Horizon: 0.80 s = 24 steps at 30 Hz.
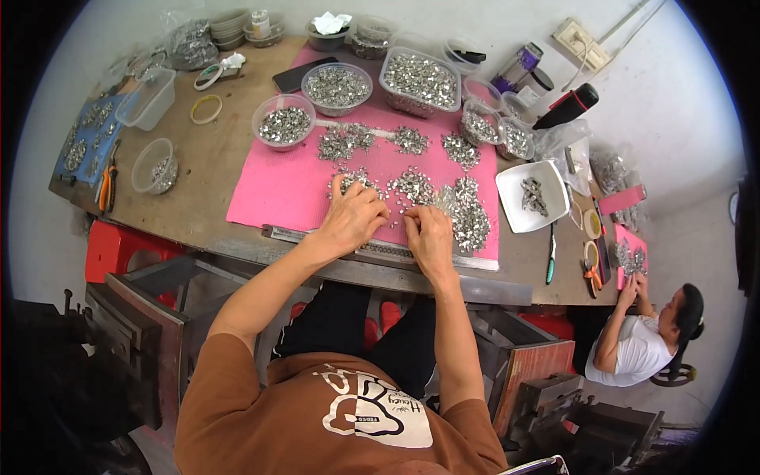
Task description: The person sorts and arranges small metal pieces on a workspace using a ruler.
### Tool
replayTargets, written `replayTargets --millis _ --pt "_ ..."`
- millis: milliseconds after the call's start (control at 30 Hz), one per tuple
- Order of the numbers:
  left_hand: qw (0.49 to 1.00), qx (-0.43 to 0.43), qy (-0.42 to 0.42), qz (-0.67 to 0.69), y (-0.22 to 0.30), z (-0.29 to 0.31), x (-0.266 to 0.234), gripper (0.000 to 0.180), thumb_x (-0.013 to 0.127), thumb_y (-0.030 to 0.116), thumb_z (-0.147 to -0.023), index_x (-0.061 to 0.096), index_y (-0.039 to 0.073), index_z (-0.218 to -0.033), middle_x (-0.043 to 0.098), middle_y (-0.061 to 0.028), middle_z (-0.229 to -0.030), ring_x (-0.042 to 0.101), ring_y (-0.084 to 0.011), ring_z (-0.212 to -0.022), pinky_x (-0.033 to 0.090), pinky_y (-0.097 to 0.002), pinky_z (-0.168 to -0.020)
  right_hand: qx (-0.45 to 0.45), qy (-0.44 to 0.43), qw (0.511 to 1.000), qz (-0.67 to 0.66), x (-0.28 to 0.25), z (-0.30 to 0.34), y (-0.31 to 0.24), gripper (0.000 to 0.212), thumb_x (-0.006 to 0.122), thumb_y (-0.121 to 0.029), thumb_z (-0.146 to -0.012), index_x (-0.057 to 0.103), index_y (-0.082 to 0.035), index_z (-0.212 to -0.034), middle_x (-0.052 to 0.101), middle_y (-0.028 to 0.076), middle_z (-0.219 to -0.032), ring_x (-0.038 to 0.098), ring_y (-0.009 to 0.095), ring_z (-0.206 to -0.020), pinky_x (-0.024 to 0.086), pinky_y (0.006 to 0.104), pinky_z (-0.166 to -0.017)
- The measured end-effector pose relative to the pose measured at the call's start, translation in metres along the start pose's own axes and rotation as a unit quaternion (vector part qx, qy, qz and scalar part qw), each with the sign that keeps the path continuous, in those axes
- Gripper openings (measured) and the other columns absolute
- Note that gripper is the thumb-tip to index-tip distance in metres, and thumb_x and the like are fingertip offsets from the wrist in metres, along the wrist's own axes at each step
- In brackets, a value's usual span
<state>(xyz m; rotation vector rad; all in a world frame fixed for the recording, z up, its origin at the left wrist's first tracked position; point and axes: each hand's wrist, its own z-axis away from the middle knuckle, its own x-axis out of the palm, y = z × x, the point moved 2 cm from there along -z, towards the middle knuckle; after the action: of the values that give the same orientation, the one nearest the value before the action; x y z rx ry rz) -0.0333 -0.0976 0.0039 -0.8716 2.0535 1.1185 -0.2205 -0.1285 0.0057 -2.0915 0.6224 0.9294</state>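
Observation:
My left hand (354,215) reaches over a small heap of shiny metal pieces (366,179), its fingers spread and bent, fingertips at the heap. Close by, my right hand (430,236) has thumb and fingers pinched together above a long metal strip (381,253) at the table's front edge. Whatever sits in that pinch is too small to make out. Thin pins (445,203) lie just beyond the right fingers. Another heap of metal pieces (412,187) lies between the hands, and a larger heap (469,222) is to the right, all on a pink mat (269,190).
Behind the heaps stand a round tub (284,127) and a rectangular tub (419,83) of metal pieces. A white tray (514,207) is at the right, with a green-handled tool (550,265) nearby. Orange-handled pliers (106,186) lie left. A co-worker (637,336) sits far right.

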Motion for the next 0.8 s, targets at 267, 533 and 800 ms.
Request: replayTargets --millis 267,533,800 --pt "1.0 -0.001 0.017 -0.002 -0.003 0.001 0.002 0.008 0.074 0.019 -0.086 0.072 0.012 -0.09 0.062 -0.0012 -0.089 0.056 -0.0227 -0.098 0.027 -0.0597 -0.108 -0.005 -0.016 1.0 0.026 -0.003 -0.002 -0.001 0.009 0.072 -0.011 -0.086 0.069 -0.01 -0.095 0.061 0.009 -0.082 0.062 0.028 -0.083 0.042 0.0413 -0.075" --pt "1.0 -0.013 0.027 -0.007 0.0 0.002 -0.002 0.009 0.074 0.019 -0.086 0.071 0.012 -0.09 0.063 -0.0011 -0.089 0.057 -0.0224 -0.096 0.026 -0.0594 -0.109 -0.031 -0.022 0.999 -0.007 -0.006 -0.004 0.004 0.008 0.072 -0.007 -0.086 0.068 -0.006 -0.093 0.062 0.009 -0.076 0.063 0.029 -0.071 0.044 0.0404 -0.072" --pt "0.997 0.007 0.027 0.066 0.01 0.026 -0.02 0.01 0.075 0.019 -0.086 0.069 0.012 -0.09 0.06 -0.0017 -0.086 0.056 -0.0226 -0.092 0.028 -0.0583 -0.108 -0.023 -0.018 0.997 -0.065 -0.019 0.014 -0.019 0.006 0.069 -0.004 -0.087 0.063 -0.004 -0.09 0.062 0.011 -0.085 0.061 0.03 -0.08 0.042 0.0411 -0.076"
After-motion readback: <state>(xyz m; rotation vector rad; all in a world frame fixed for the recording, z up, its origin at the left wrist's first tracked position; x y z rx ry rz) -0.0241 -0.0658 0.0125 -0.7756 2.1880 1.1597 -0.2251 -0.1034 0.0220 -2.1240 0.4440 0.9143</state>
